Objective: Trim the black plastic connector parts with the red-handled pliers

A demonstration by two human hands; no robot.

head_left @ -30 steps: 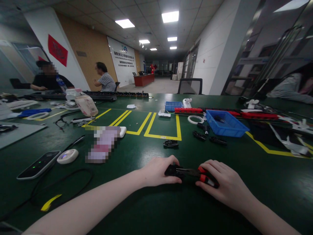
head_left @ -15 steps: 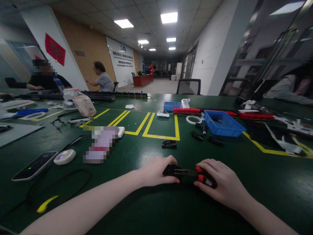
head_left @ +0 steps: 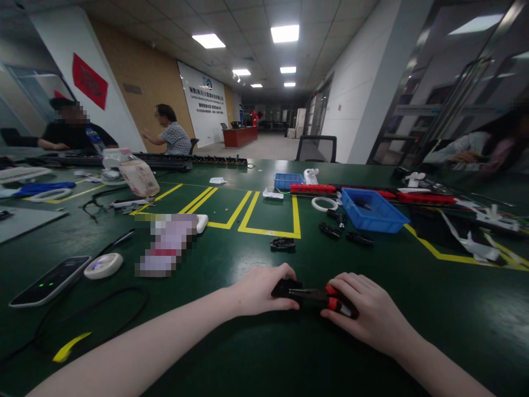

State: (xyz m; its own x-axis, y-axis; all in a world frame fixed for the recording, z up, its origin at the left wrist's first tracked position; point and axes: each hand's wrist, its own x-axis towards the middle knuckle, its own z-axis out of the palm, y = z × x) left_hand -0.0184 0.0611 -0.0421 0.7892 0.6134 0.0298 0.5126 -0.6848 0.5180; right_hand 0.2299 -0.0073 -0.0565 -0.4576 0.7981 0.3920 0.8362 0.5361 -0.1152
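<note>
My left hand [head_left: 264, 289] pinches a small black plastic part [head_left: 281, 288] between thumb and fingers, just above the green table [head_left: 248, 353]. My right hand [head_left: 363, 309] is closed around the red and black handles of needle-nose pliers [head_left: 312, 295]. The pliers' jaws point left and reach the black part; whether they grip it I cannot tell. Beyond my hands lies another black part [head_left: 283, 243]. Farther right are two similar black pieces, one [head_left: 329, 230] beside a black cylindrical piece and one [head_left: 359, 238] near the blue bin.
A blue bin [head_left: 374, 212] with a dark item inside stands at the right, near a white ring [head_left: 324, 204] and red strips [head_left: 313, 188]. To the left lie a phone [head_left: 52, 281], a round white device [head_left: 103, 266] and cables. Other people sit around the table.
The pliers and my right hand have shifted slightly left, toward the black part. The whole view has also drifted a little. Both hands keep their hold.
</note>
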